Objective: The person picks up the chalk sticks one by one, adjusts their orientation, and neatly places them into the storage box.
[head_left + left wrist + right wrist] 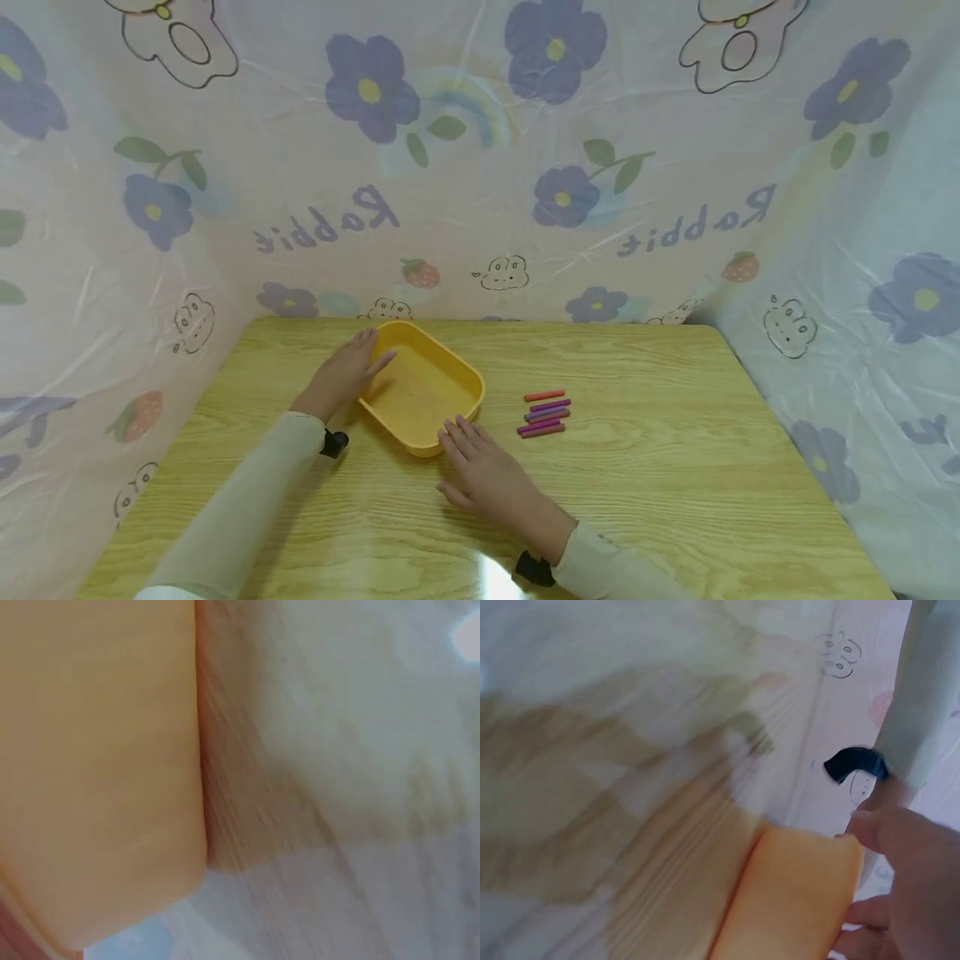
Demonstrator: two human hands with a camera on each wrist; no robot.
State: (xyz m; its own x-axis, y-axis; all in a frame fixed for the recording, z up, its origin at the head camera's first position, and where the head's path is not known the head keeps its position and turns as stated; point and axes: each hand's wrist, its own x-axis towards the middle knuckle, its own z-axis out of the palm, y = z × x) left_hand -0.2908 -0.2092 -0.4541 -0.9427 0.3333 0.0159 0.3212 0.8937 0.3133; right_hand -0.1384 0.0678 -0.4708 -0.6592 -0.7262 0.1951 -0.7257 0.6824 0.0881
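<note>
A shallow yellow plastic tray (420,392) lies at an angle on the table, its inside facing up. My left hand (341,375) is at its left side, fingers stretched along the rim and thumb pointing over the inside. At the near right corner, my right hand (491,479) touches the rim with straight fingertips, the thumb held apart. The tray's outer wall (97,765) fills the left of the left wrist view. In the right wrist view, fingers of my right hand (922,877) reach the edge of the same tray.
Several thin crayon-like sticks (544,414) in red, purple and brown lie in a loose row right of the tray. The wooden table (675,467) is bordered at the back and sides by a patterned curtain (480,208). Each wrist wears a black strap (333,443).
</note>
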